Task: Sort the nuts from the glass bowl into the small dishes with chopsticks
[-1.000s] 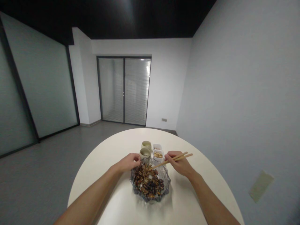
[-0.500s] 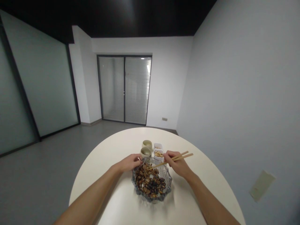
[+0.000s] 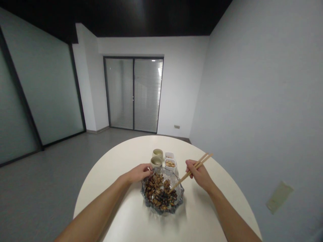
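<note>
Two ceramic cups (image 3: pixel 156 162) stand right beside small white square dishes (image 3: pixel 170 164), apparently of peanuts, on the round white table (image 3: pixel 106 174), a glass door with blinds (image 3: pixel 133 94) beyond.

Table (image 3: pixel 118 168): a hand could pass along the left and right edges and across the near side, in front of the bowl (image 3: pixel 151 209). Far side obstructed: two cups (image 3: pixel 156 162) and two dishes (image 3: pixel 170 164) stood just behind the bowl, towards the far edge. Left hand (image 3: pixel 137 173) blocked the bowl's far-left rim. Chopsticks (image 3: pixel 188 174), held in the right hand (image 3: pixel 199 174), slanted over the right rim.
</note>
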`<state>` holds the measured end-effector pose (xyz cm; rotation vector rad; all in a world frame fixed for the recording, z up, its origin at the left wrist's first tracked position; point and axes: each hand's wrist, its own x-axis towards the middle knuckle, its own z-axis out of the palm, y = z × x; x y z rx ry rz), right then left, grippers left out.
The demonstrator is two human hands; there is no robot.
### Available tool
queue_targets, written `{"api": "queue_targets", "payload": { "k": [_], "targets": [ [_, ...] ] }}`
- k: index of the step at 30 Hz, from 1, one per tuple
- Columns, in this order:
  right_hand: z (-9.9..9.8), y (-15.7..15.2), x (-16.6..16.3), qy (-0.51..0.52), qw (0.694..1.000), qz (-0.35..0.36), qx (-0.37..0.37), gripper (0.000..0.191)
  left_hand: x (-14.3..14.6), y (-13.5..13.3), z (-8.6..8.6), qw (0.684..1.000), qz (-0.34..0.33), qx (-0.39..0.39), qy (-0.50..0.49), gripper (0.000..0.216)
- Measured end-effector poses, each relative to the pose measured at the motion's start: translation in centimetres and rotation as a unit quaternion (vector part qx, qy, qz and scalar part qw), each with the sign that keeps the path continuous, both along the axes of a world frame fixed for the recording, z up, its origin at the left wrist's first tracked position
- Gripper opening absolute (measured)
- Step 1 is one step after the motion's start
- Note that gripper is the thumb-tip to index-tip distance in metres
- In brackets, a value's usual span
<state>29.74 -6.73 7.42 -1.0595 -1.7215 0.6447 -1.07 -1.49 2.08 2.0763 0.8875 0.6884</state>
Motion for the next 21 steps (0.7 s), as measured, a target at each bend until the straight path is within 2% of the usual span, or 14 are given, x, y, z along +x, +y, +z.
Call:
{"api": "queue_targets", "payload": {
  "k": [11,21],
  "targets": [
    [-0.15,-0.26,-0.39,-0.013,0.999,0.022,-0.028,0.055,0.02,-0.04,-0.03,1.0,0.016,-0.007,0.009,0.031],
    [-0.08,-0.04,-0.18,0.019,1.0,-0.009,-0.017,0.055,-0.01,0.01,-0.22,1.0,0.005,-0.014,-0.01,0.027]
  ]
}}
